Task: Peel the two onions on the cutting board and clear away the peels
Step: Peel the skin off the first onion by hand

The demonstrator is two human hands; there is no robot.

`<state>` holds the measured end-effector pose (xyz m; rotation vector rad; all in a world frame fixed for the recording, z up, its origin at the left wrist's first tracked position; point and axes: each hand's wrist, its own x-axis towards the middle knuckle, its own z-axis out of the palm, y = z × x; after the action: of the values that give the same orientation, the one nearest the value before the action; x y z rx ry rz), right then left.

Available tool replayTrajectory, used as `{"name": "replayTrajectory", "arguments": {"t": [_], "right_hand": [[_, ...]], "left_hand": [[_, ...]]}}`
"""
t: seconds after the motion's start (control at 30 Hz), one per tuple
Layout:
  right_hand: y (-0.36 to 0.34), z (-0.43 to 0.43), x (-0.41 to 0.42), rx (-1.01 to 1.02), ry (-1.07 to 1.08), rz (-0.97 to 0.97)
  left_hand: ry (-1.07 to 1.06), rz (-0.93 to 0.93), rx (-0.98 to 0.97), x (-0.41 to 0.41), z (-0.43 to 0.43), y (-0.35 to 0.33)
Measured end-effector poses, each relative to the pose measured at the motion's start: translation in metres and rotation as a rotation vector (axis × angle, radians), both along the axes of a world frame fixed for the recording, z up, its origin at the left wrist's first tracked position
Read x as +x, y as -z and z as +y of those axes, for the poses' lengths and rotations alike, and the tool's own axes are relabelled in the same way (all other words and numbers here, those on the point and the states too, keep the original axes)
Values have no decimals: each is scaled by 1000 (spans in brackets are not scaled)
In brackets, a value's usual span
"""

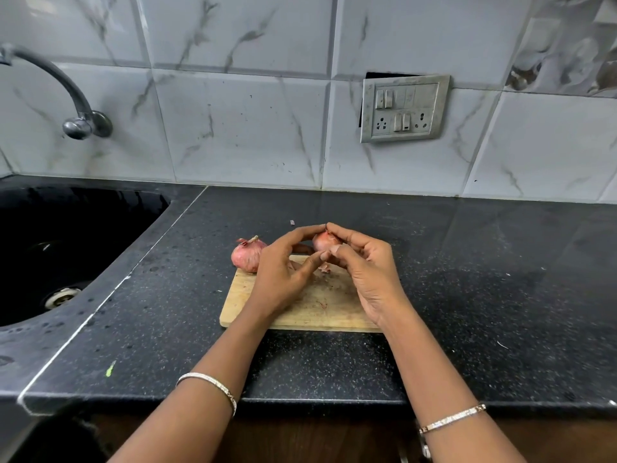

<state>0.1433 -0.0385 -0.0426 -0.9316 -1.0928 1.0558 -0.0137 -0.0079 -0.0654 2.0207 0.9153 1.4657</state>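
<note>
Both hands, left hand [283, 269] and right hand [364, 269], grip one onion [321, 242] mid-frame above the cutting board [300, 312], catching peels; the second onion [247, 257] waits left.

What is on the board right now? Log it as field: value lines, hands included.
left hand: grips held onion
right hand: pinches top of held onion
second onion: skin on, at far left corner of cutting board
peel scrap: on board, below the hands
sink: left of board

Home kitchen: sink [50, 248], tap [63, 91], tiled wall [233, 128].
</note>
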Motion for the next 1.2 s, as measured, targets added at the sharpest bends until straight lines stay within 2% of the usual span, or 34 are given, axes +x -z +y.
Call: {"name": "replayTrajectory", "arguments": {"t": [0.23,0.47,0.67,0.9,1.2], "right_hand": [[3,0,2,46,99,-113],[11,7,7,175,277,-388],[10,6,8,207,330,-543],[7,1,8,186,335,-480],[2,-7,5,273,351,-583]], "left_hand": [[61,-109,-70,-1,0,-1],[79,-85,-110,-2,-1,-1],[105,-75,-131,-2,2,1],[105,-103,-155,-2,2,0],[60,-94,-130,-2,1,-1]]}}
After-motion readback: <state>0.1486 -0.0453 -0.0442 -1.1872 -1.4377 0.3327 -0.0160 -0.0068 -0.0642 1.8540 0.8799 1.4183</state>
